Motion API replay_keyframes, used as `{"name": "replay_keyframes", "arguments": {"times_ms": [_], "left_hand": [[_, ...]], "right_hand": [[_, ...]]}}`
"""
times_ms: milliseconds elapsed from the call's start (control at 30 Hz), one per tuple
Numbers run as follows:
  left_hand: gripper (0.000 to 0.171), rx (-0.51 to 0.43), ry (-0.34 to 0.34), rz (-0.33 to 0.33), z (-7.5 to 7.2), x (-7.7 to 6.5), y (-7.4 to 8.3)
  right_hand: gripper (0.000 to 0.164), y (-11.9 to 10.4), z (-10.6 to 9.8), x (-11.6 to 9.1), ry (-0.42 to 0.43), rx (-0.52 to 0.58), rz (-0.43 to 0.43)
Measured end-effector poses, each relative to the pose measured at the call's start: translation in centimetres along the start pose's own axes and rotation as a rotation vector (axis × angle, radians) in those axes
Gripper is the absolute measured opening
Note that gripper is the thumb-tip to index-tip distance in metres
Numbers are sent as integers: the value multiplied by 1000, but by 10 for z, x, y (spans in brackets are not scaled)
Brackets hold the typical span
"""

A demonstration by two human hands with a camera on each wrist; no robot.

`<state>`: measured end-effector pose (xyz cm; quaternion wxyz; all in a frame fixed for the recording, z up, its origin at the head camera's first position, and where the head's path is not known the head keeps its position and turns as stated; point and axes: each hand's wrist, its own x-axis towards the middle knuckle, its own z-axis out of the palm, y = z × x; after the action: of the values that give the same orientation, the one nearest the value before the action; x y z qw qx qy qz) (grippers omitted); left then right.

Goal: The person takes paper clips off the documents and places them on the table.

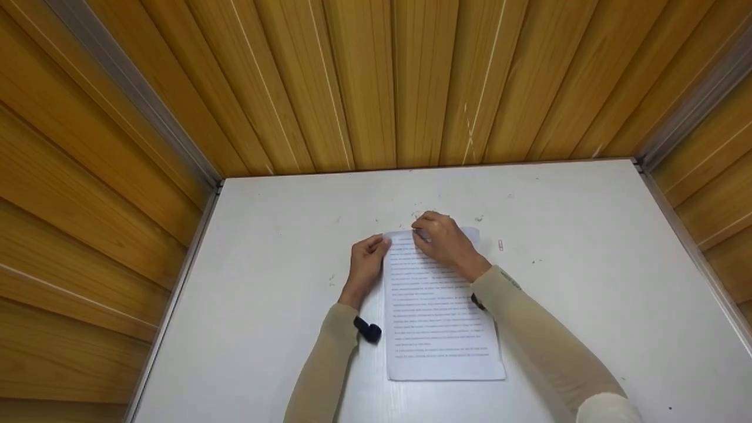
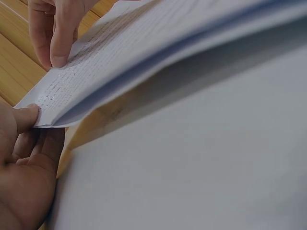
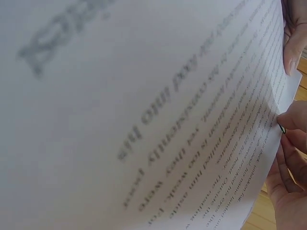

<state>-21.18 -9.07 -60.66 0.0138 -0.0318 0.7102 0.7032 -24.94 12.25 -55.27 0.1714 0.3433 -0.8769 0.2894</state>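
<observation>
White pages: are lying on a table.
Left hand: is pinching the pages' upper-left corner.
Right hand: is pinching a wire clip at the pages' top.
Red clip: is lying right of the pages.

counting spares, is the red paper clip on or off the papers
Off: in the head view, the red paper clip lies on the white table, apart from the papers.

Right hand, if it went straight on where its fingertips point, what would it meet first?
Beyond the paper it touches, the right hand would probably meet the left hand, at the paper's top left corner; depth is unclear, so it might pass over.
</observation>
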Motion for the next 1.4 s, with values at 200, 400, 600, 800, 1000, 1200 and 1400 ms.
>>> {"name": "replay_keyframes", "arguments": {"times_ms": [200, 400, 600, 800, 1000, 1200, 1400], "left_hand": [[28, 19, 6, 1, 0, 0, 0], [28, 41, 11, 11, 0, 0, 1], [30, 15, -6, 13, 0, 0, 2], [30, -15, -14, 8, 1, 0, 3], [30, 7, -10, 22, 0, 0, 3], [30, 27, -4, 13, 0, -2, 2], [29, 10, -7, 18, 0, -2, -1]], "right_hand": [[10, 0, -1, 1, -4, 21, 11], [11, 0, -2, 2, -14, 34, 41], [11, 1, -3, 1, 6, 69, 60], [10, 2, -3, 2, 10, 102, 46], [11, 3, -3, 2, -1, 116, 61], [12, 2, -4, 1, -1, 145, 82], [10, 3, -8, 1, 17, 198, 115]]}}
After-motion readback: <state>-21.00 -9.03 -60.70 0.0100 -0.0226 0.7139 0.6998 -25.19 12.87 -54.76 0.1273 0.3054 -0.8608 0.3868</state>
